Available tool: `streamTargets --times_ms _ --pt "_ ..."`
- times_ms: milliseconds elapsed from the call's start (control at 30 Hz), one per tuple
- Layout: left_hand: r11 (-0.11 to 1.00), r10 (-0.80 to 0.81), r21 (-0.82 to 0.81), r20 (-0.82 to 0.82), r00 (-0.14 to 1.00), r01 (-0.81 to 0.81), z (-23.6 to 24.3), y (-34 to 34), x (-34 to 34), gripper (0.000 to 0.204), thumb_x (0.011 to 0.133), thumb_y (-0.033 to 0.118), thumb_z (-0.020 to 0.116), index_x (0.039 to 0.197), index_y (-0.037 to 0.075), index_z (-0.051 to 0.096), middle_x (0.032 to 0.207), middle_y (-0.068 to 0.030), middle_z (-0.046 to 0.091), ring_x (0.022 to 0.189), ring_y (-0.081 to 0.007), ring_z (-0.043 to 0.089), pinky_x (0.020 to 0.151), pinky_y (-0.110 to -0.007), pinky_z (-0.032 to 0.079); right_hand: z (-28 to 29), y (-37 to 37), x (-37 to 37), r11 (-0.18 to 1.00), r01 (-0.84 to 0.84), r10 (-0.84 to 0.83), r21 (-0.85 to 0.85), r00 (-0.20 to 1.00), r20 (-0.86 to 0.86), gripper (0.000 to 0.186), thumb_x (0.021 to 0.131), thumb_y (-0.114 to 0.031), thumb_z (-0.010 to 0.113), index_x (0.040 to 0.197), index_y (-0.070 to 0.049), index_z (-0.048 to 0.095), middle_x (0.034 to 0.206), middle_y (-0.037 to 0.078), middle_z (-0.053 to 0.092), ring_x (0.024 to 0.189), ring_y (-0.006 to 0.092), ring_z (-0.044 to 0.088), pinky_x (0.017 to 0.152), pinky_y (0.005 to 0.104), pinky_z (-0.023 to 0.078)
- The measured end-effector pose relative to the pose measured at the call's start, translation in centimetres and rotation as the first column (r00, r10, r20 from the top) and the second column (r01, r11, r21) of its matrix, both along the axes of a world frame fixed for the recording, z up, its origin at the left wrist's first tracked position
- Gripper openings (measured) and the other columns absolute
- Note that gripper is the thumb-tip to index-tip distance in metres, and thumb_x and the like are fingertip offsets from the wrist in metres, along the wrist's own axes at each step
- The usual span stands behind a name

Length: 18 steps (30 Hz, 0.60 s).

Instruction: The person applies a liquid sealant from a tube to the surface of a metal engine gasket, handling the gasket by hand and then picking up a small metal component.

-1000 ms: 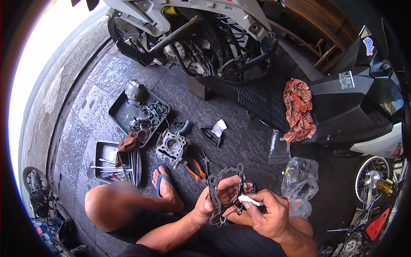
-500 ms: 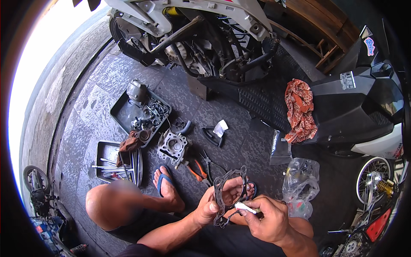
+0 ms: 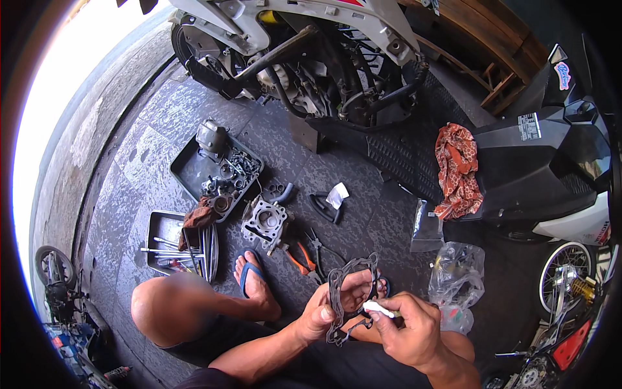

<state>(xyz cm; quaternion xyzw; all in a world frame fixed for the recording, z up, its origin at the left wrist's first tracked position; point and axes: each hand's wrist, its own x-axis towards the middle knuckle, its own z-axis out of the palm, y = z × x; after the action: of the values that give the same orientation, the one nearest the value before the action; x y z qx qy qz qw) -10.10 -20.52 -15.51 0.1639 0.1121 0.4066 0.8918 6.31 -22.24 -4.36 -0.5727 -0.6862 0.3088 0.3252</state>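
Note:
My left hand point(image 3: 319, 314) holds a thin dark gasket point(image 3: 336, 297) upright, its irregular loop standing around the fingers above my lap. Pinched in my right hand point(image 3: 412, 329) is a small white tube point(image 3: 381, 309); its left end is close to the gasket's right side, and I cannot tell whether the two touch. Beyond the hands, on the dark tiled floor, lie orange-handled pliers point(image 3: 303, 258) beside a second, dark pair point(image 3: 317, 245). Left of them a metal engine cylinder block point(image 3: 265, 222) rests with its bore facing up.
A tray point(image 3: 179, 170) of bolts and engine parts sits at the left, behind a smaller tool tray point(image 3: 153, 233). Ahead stands a partly stripped motorcycle point(image 3: 311, 78). Crumpled clear plastic bags point(image 3: 457, 275) and an orange patterned cloth point(image 3: 457, 172) are at the right.
The white tube and my right fingers have shifted slightly right and up along the gasket. The gasket has turned a little in my left hand. The whole view has moved slightly.

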Motion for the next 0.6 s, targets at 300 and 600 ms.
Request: streamTargets --times_ms 300,600 --pt "0.999 -0.015 0.048 -0.041 0.999 0.017 0.2 -0.1 0.2 0.111 0.071 0.069 0.078 0.149 0.0 0.04 0.14 -0.0166 0.053 0.133 -0.0319 0.047 0.116 -0.048 0.032 0.4 -0.3 -0.6 0.995 -0.103 0.103 0.017 0.995 -0.014 0.02 0.08 -0.006 0.08 0.09 0.0 0.064 0.076 0.013 0.07 0.061 0.0224 0.071 0.052 0.0315 0.055" --pt "0.998 -0.038 0.055 -0.017 0.999 0.039 -0.4 -0.3 0.2 0.114 0.074 0.064 0.079 0.151 -0.006 0.032 0.15 -0.0214 0.043 0.139 -0.0305 0.044 0.119 -0.044 0.031 0.2 0.0 -0.6 0.996 -0.083 0.084 0.026 0.995 -0.047 0.019 0.081 -0.005 0.078 0.092 -0.001 0.063 0.077 0.011 0.067 0.064 0.026 0.069 0.058 0.0349 0.055"
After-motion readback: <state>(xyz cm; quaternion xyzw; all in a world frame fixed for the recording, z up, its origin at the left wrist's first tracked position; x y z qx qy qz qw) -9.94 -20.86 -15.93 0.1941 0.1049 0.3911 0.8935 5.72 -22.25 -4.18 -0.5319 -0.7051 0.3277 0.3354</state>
